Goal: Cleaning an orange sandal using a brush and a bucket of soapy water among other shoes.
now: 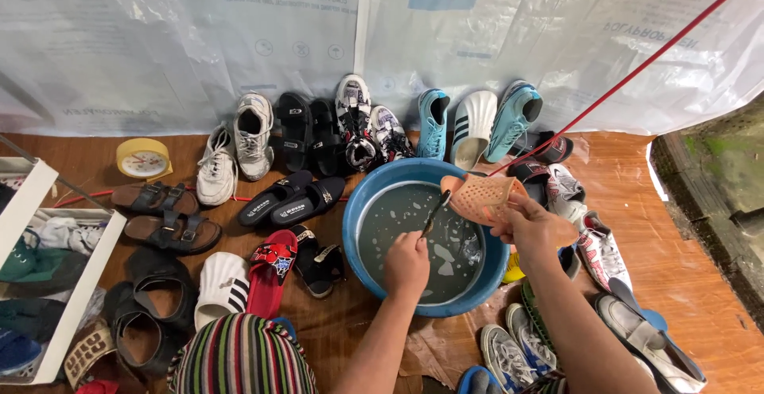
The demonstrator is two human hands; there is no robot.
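Right grip: my right hand clamps the orange perforated clog at its rear, over the blue basin rim.
Left grip: my left hand pinches a brush, bristles touching the clog.
Handling: probably light, flexible, slippery wet; hold by the heel edge.

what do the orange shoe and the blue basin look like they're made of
The orange shoe, held by the right hand, looks like soft moulded rubber or foam: matte, one piece, dotted with holes. The blue basin looks like smooth plastic, judging by its glossy, evenly coloured rim.
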